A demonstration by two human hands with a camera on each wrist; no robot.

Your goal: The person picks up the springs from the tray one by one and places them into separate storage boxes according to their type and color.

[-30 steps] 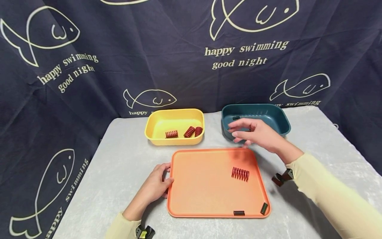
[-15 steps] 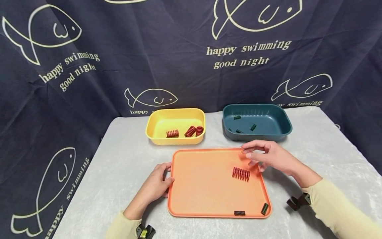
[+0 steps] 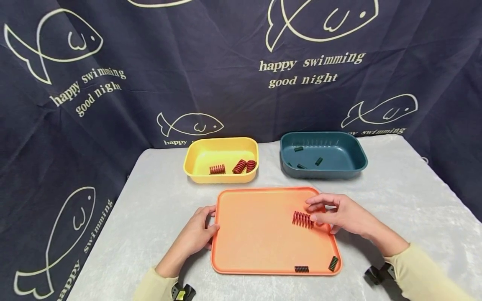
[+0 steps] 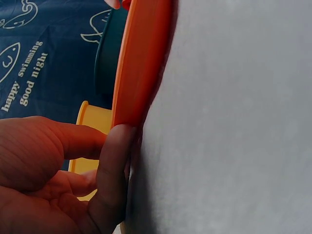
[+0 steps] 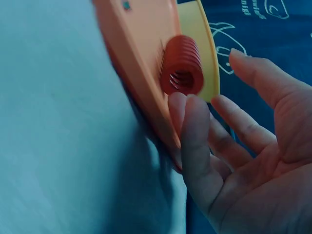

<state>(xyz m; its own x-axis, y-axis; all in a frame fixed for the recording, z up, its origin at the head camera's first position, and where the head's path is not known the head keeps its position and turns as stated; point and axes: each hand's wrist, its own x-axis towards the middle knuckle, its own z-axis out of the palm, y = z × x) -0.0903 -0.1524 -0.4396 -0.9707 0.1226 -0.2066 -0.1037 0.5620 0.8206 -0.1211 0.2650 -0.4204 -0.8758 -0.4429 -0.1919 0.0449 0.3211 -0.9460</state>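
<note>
A red coil spring lies on the right part of the orange tray. My right hand hovers over the tray's right rim, fingers apart and loosely bent, its fingertips just at the spring's right end. In the right wrist view nothing sits between thumb and fingers, and the red coil is beyond the fingertips. My left hand holds the tray's left edge; the left wrist view shows fingers against the rim. Two small dark springs remain near the tray's front edge, one black, one green in the corner.
Behind the tray stand a yellow bin with several red springs and a dark teal bin with several small dark springs. A navy fish-print curtain hangs at the back of the grey table.
My right hand has moved back from over the teal bin, down to the red spring on the tray. The left hand has stayed at the tray's edge.
</note>
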